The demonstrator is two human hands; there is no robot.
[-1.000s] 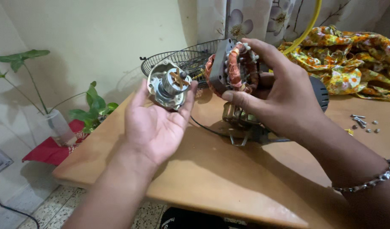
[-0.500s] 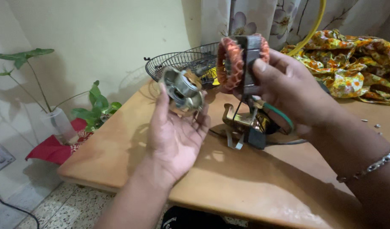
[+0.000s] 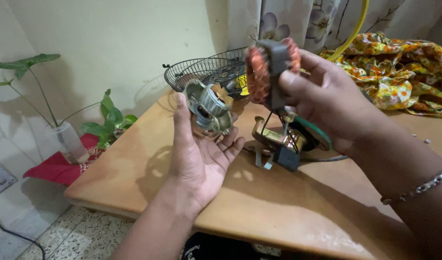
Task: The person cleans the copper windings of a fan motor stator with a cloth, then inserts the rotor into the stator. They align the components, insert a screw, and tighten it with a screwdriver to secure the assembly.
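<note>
The left hand [image 3: 199,154] lies open, fingers spread, cradling a silver motor cap [image 3: 209,108] above the desk [image 3: 134,163]. The right hand [image 3: 326,96] pinches a copper coil [image 3: 269,72] just right of it. Farther back stands a wire fan guard [image 3: 197,72].

Bare arms, one bracelet

The left hand [image 3: 199,154] and forearm carry no sleeve or jewellery; the right hand [image 3: 326,98] is bare too, with a thin silver-coloured chain bracelet [image 3: 420,185] of small links around its wrist.
</note>
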